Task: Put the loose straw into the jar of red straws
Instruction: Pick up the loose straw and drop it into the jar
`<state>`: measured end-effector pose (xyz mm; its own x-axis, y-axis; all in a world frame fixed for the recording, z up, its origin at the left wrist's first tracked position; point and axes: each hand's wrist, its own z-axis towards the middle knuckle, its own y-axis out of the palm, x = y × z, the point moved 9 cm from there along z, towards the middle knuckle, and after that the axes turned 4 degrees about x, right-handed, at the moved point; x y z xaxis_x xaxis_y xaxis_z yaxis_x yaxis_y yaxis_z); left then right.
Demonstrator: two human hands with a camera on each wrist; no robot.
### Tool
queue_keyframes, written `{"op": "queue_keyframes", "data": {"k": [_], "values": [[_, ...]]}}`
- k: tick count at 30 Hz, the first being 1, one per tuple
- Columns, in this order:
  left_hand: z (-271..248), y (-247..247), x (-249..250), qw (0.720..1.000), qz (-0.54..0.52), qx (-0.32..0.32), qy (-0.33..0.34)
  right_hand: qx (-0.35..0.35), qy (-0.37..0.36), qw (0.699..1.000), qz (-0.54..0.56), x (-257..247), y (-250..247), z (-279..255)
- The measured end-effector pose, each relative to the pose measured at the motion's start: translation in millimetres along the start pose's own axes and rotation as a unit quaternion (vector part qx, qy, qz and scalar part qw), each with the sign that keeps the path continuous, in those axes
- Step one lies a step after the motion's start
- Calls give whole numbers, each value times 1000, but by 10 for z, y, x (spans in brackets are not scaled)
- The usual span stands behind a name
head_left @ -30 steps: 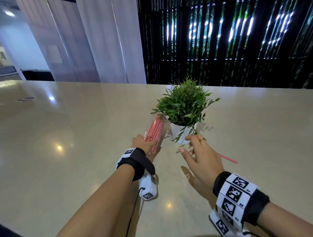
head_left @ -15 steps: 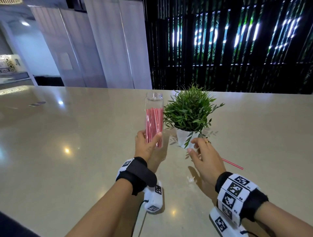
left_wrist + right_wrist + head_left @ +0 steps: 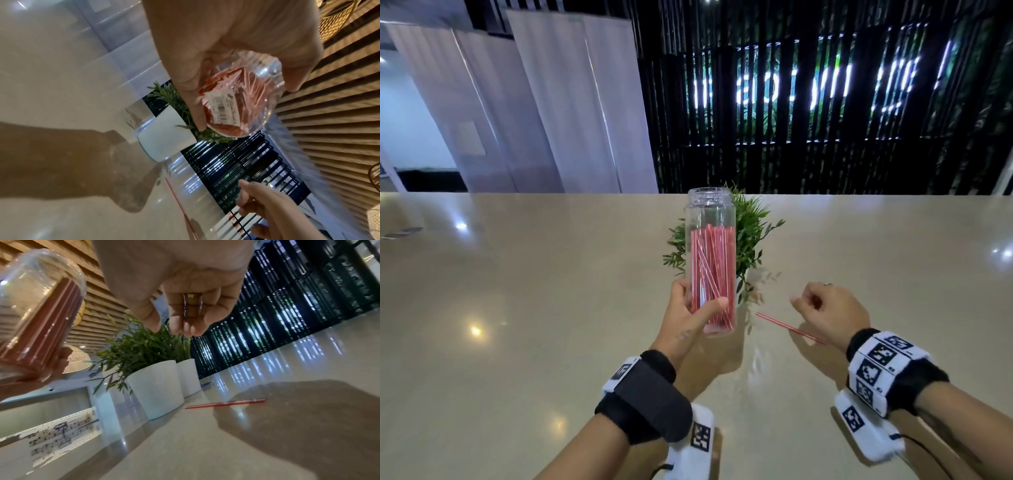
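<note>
My left hand [image 3: 690, 313] grips a tall clear jar [image 3: 711, 260] near its base and holds it upright above the table, lidless, with several red straws inside. From below, the left wrist view shows the jar's bottom [image 3: 240, 104] with a barcode sticker between my thumb and fingers. One loose red straw [image 3: 789, 328] lies flat on the table, also seen in the right wrist view [image 3: 225, 403]. My right hand [image 3: 825, 310] hovers just above the straw's right part, fingers loosely curled, holding nothing.
A small green plant in a white pot [image 3: 156, 389] stands right behind the jar and close to the straw's far end. The glossy beige table [image 3: 517, 308] stretches wide to the left and right. A dark slatted wall runs behind the table's far edge.
My left hand has raised the jar from tilted low on the table to upright and higher. My right hand has drawn back from the plant to over the straw, fingers curling.
</note>
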<state>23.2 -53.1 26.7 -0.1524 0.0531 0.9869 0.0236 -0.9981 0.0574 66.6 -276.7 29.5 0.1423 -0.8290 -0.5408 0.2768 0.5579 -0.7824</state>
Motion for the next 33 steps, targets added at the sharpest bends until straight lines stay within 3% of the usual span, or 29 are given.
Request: {"op": "queue_keyframes", "data": {"k": [6,9,13,17,23,33], "values": [[3,277,-53,998,-29,-49,-6,-90,41,994,-45,306,174,117],[28,270,-32,998,-23,-51,8,-182,62,976,-104,434,382,105],[55,165,-64,999,-5,-50,11,-239,18,955,-172,441,620,54],[20,158,-142,998,-14,-68,-10,-254,6,951,-179,362,684,112],[-34,159,-261,995,-34,-86,-31,-221,-22,947,-232,284,726,253],[-105,226,-255,991,-85,-80,-62,-232,-23,935,-266,229,805,304]]}}
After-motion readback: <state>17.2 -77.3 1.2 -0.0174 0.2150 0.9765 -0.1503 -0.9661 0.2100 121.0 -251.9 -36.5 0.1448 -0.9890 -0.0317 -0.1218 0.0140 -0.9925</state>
